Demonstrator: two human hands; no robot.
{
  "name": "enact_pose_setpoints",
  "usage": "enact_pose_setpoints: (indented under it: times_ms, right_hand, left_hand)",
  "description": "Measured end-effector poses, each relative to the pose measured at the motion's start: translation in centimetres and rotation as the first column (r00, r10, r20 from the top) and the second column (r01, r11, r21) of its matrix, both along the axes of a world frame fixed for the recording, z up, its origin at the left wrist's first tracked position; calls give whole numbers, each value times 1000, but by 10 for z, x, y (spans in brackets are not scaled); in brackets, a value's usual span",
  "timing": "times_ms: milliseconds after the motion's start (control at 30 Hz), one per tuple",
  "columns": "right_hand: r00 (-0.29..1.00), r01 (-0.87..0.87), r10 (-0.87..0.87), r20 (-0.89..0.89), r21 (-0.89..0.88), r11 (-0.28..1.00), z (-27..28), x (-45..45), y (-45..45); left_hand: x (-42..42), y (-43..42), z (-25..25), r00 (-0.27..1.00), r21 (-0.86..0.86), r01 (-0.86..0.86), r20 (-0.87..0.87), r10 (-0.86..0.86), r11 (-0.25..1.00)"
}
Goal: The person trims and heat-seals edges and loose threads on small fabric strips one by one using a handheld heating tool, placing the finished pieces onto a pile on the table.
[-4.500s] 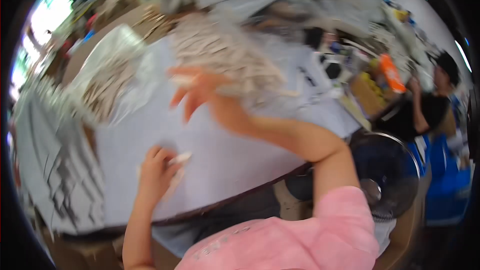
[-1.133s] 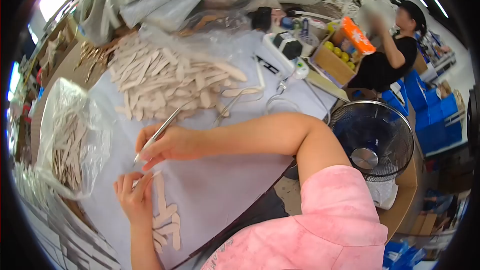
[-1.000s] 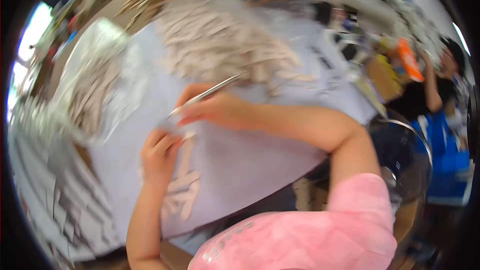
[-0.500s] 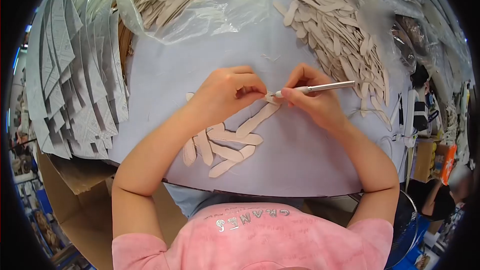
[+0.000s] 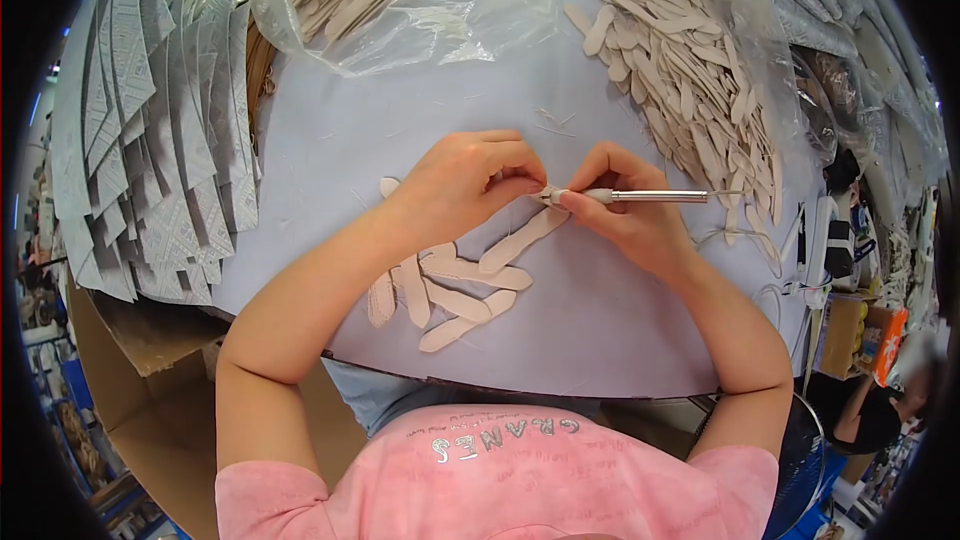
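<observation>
My left hand (image 5: 465, 178) pinches one end of a flat beige strip (image 5: 522, 242) with rounded ends, at the middle of the table. In my right hand (image 5: 638, 223) is a pen-shaped tool (image 5: 662, 196) with a pale grip and a silver barrel, gripped near its front. Its tip meets the strip's far end by my left fingertips; fingers partly hide the contact. Below my left wrist lies a loose group of similar beige strips (image 5: 468, 270), some overlapping, some with stitching along the edge.
A large heap of beige strips (image 5: 690, 70) spreads over the back right. Clear plastic (image 5: 450, 15) lies at the back with more strips beside it. Grey patterned sheets (image 5: 165, 160) hang at the left. Thin cords (image 5: 765, 245) and a cardboard box (image 5: 840, 335) are at the right.
The pen-shaped tool has swung from slanting up to the right to nearly level. Both hands stay close together at the strip's end. The whole view has shifted slightly.
</observation>
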State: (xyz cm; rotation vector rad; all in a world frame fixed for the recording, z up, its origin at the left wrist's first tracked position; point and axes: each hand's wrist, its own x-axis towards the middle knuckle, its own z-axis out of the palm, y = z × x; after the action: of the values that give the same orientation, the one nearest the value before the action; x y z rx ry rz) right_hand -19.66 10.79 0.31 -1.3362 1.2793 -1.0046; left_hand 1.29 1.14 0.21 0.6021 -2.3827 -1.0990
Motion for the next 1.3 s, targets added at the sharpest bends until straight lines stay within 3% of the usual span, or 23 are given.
enact_pose_setpoints:
  times_ms: [133, 267, 367, 500, 767, 1067, 1167, 1200, 1300]
  right_hand:
    - [1000, 5, -6, -20, -14, 1000, 0, 0, 0]
    - [1000, -3, 3, 1, -7, 1000, 1, -1, -1]
    - [983, 85, -89, 163, 32, 996, -2, 0, -2]
    - [991, 95, -96, 98, 19, 995, 2, 2, -2]
    - [988, 123, -121, 97, -12, 992, -4, 4, -2]
    - [990, 120, -120, 78, 0, 993, -5, 3, -2]
    - [997, 66, -67, 48, 30, 997, 1, 0, -2]
    - [996, 68, -70, 49, 28, 997, 0, -1, -3]
    - [918, 166, -158, 362, 9, 986, -3, -6, -7]
  left_hand:
    - [0, 1, 1, 1000, 18, 1, 12, -1, 1000]
    - [-2, 0, 7, 999, 142, -43, 13, 42, 989]
    - [-5, -1, 15, 987, 219, -153, 89, 136, 964]
    - [-7, -5, 14, 984, 108, -56, 175, 37, 993]
    - [-8, -7, 0, 999, 61, -26, 46, 23, 998]
    - [-8, -7, 9, 997, 84, -20, 70, 15, 996]
    - [-7, -8, 13, 993, 288, -84, 107, 55, 954]
    - [-6, -7, 13, 993, 286, -82, 108, 53, 955]
    - [0, -1, 16, 994, -76, 35, 106, -26, 997]
